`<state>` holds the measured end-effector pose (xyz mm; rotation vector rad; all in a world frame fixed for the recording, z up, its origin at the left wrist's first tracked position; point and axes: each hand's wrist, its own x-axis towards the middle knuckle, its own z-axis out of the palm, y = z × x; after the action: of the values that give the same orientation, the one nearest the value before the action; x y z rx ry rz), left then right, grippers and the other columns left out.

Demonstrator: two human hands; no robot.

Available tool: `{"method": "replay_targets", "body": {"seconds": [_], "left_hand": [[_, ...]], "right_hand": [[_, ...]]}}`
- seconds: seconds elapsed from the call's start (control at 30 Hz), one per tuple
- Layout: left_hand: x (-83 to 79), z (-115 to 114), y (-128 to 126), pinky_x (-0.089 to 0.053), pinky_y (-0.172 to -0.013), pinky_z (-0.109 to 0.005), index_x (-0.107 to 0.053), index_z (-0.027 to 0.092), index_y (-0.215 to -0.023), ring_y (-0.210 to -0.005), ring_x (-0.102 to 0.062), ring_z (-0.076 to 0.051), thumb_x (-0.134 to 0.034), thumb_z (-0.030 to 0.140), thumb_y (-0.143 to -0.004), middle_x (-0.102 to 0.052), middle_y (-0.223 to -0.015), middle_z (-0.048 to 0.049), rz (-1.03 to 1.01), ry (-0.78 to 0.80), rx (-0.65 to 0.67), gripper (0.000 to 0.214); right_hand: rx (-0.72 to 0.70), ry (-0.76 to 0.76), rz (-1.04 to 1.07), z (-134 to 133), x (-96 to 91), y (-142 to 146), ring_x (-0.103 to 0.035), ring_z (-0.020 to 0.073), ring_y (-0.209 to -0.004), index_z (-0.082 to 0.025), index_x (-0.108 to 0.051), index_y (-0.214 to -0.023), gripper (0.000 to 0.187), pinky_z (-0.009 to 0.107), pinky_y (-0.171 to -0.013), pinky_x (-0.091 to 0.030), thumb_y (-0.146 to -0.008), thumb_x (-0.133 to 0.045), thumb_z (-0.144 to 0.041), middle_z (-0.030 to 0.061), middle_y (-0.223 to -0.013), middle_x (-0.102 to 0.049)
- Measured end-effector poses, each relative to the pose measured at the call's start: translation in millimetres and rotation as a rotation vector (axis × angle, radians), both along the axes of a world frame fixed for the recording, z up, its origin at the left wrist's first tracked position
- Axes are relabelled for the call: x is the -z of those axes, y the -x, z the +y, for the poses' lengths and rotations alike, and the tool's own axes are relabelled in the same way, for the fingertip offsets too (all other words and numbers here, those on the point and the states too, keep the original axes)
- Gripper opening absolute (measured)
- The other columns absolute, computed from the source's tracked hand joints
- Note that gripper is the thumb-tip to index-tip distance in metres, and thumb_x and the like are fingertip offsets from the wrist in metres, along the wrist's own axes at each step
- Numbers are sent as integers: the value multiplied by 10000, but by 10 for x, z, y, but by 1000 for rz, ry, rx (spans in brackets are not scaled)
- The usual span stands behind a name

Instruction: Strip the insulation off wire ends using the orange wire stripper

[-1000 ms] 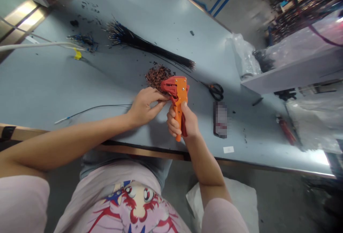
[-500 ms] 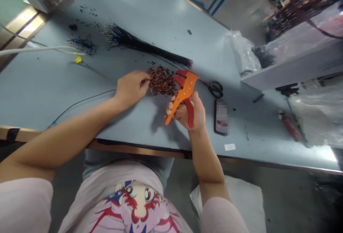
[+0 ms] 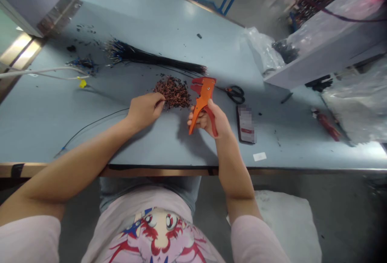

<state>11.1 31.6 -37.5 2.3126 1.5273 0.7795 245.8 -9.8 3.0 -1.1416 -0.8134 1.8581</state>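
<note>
My left hand (image 3: pixel 145 109) is closed in a pinch at the near left edge of a pile of copper wire scraps (image 3: pixel 173 92). A thin black wire (image 3: pixel 92 124) runs out from behind this hand toward the table's front edge, with a blue piece near its far end. The fingers hide the pinched end. My right hand (image 3: pixel 211 120) is wrapped round an orange and red wire stripper (image 3: pixel 201 103), its jaws pointing up and left beside the pile. Beyond the pile lies a bundle of black wires (image 3: pixel 157 58).
Black-handled scissors (image 3: pixel 236 94) and a phone (image 3: pixel 246 125) lie right of the stripper. A white label (image 3: pixel 259 156) sits near the front edge. Red-handled pliers (image 3: pixel 326 125) and plastic bags (image 3: pixel 353 109) are far right. A white cable (image 3: pixel 45 70) crosses at left.
The camera view has shifted. The wire stripper has tilted slightly more upright in my right hand. My left hand keeps its pinch and sits a little closer to my side of the pile.
</note>
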Motion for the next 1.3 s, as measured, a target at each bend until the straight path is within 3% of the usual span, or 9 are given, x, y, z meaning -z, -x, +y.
{"method": "replay_targets", "body": {"seconds": [0.17,0.27,0.33,0.43,0.53,0.67,0.87,1.3], "left_hand": [[29,13,22,-386,-594,-280,-662,228,-920,-680,-602,-202,-489,322,-850,-692,-789,-45,112,102,-48,208],[61,28,24,-408,-623,-288,-662,222,-936,-699,-605,-207,-480,313,-849,-691,-810,-50,126,151,-38,221],[76,32,14,-431,-680,-299,-659,209,-936,-790,-614,-218,-474,295,-852,-689,-885,-62,94,113,-8,220],[86,16,-19,-446,-793,-320,-650,185,-914,-936,-592,-226,-467,271,-858,-661,-976,-73,-3,12,42,209],[90,-24,-53,-449,-832,-316,-642,180,-908,-959,-577,-206,-460,259,-865,-635,-989,-65,-80,-4,74,203],[105,-74,-79,-451,-799,-299,-640,191,-911,-906,-579,-185,-459,266,-874,-620,-979,-57,-100,51,125,199],[150,-70,-82,-436,-787,-299,-637,195,-924,-895,-594,-194,-455,229,-866,-668,-944,-53,-108,97,146,194],[182,-21,-45,-433,-742,-256,-653,177,-875,-809,-621,-167,-463,234,-869,-690,-856,-36,-133,55,126,199]], "right_hand": [[-248,-82,-194,-24,-57,-295,-700,237,-682,-104,-639,-938,436,347,-570,-580,-813,-594,-519,104,-781,-702],[-445,-30,-207,22,77,-276,-700,223,-650,-101,-636,-946,457,311,-535,-570,-794,-609,-531,101,-762,-708],[-501,18,-167,74,193,-200,-694,222,-614,-99,-624,-948,470,314,-510,-561,-776,-624,-536,98,-733,-703],[-281,-44,-14,142,303,-92,-698,233,-671,-112,-601,-943,404,350,-576,-569,-773,-641,-477,90,-765,-696],[-77,-114,147,164,310,-60,-689,211,-702,-115,-597,-947,317,357,-670,-558,-833,-565,-409,77,-779,-686],[-79,-54,203,158,296,-63,-674,208,-688,-115,-601,-936,318,358,-672,-535,-893,-447,-390,84,-782,-680],[-137,30,123,170,400,22,-670,221,-675,-110,-595,-947,315,365,-670,-506,-900,-451,-385,102,-774,-682],[-164,-23,23,217,465,98,-674,213,-650,-97,-598,-901,281,365,-713,-487,-914,-450,-336,101,-729,-673]]}}
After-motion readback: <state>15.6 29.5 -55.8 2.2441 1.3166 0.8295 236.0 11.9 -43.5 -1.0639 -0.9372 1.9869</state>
